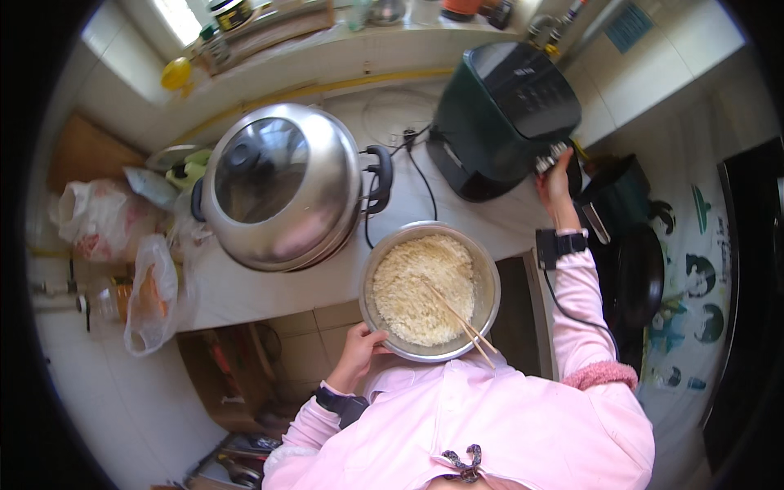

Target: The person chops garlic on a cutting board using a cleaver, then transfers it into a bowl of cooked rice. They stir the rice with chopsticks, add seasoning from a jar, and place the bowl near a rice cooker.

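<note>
My left hand [361, 350] grips the lower left rim of a steel bowl [491, 288], thumb on the edge. Pale, crumbly flour mixture [422, 288] fills much of the bowl, and wooden chopsticks [462, 321] lean in it over the near rim. To the upper right, my right hand [556, 184] has its fingers around a shiny, metallic-looking object [551, 158], too blurred to name, beside the dark green air fryer [496, 122]. Whether that object is loose or fixed to something cannot be told.
A large steel pot [337, 147] with a glass-windowed lid stands on the counter [245, 300], with a black power cord [429, 184] to its right. Plastic bags [153, 294] lie at the left. Dark pans [637, 275] stand at the right, near my forearm. Jars line the windowsill [392, 33].
</note>
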A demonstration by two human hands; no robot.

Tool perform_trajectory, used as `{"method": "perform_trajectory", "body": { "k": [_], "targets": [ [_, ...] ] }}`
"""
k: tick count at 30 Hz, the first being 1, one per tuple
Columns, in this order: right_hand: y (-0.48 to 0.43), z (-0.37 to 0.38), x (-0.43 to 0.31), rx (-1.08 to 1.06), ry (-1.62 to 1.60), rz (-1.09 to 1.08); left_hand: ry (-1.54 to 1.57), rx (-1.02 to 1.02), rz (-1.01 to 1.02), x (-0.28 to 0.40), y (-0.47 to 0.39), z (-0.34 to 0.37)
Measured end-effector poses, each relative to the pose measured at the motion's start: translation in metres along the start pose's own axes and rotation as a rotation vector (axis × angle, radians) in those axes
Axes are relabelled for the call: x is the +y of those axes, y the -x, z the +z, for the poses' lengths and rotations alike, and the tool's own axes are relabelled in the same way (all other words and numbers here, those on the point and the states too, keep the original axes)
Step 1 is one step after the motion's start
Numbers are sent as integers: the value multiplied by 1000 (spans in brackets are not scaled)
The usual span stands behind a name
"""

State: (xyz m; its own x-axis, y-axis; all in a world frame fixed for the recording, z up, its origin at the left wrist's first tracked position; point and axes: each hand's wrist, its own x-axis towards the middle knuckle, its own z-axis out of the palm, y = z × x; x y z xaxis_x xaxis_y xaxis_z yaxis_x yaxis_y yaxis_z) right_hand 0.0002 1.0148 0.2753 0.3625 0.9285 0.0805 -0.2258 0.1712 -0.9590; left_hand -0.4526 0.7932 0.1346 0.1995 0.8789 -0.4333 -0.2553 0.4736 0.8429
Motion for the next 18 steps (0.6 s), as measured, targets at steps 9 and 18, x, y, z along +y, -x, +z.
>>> {"method": "perform_trajectory", "body": {
  "k": [9, 18],
  "targets": [
    [-22, 0, 15, 44, 137, -46, -45, -42, 78, -9, -5, -9],
    [52, 23, 98, -28, 720, -397, -70, 5, 22, 10, 1, -12]
  ]
}}
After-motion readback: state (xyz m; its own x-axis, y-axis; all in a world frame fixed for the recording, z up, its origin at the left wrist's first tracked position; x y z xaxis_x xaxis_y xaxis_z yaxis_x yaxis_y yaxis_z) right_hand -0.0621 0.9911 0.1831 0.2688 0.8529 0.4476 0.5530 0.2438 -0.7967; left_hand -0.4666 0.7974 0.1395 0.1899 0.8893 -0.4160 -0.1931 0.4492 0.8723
